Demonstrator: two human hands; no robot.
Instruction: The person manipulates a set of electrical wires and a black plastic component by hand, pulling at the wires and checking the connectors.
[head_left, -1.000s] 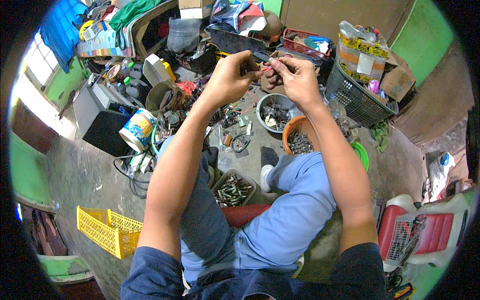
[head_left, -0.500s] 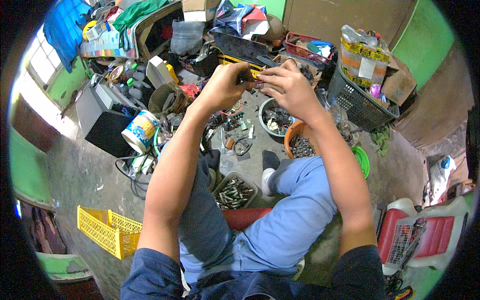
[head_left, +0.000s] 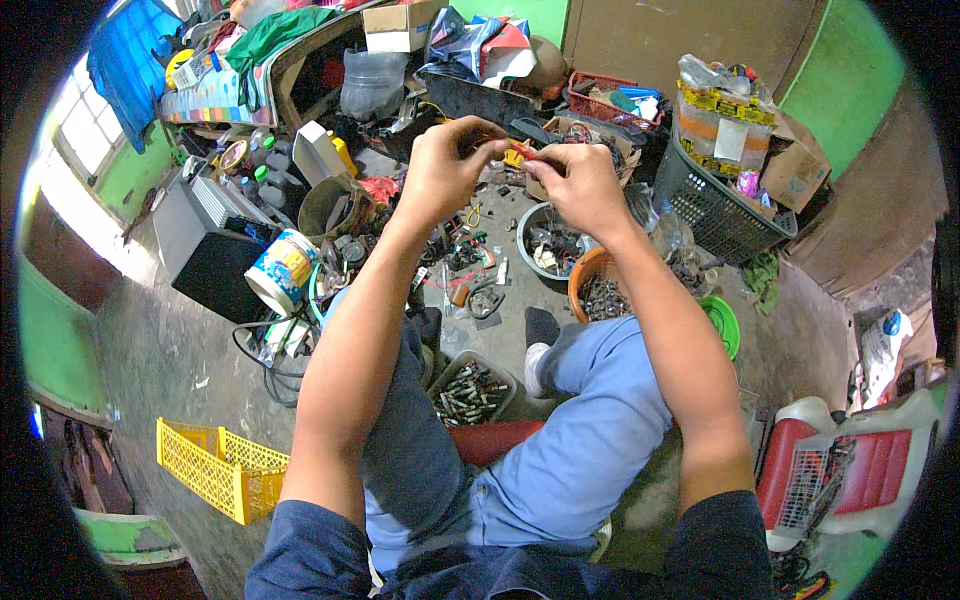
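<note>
Both of my arms reach forward, with the hands almost meeting above the cluttered floor. A small, thin red-and-orange piece (head_left: 523,151) spans the gap between my fingertips; it is too small to tell its kind. My left hand (head_left: 447,168) pinches one end between curled finger and thumb. At the other end, my right hand (head_left: 582,186) is closed in a pinch as well. Beneath them are a grey basin (head_left: 524,238) of dark parts and an orange basin (head_left: 575,290) of small metal pieces. Between my legs, a clear tub (head_left: 510,390) contains several small cylindrical pieces.
Loose parts and a coiled cable (head_left: 486,300) litter the floor ahead. A yellow crate (head_left: 215,465) stands at left, near a white bucket (head_left: 285,268). At right are a dark laundry basket (head_left: 710,210), a green basin (head_left: 722,325) and a red-and-white seat (head_left: 870,475).
My right hand has turned and its fingers have drawn into a tighter pinch. The small red-and-orange piece now shows between the hands, which have shifted slightly.
</note>
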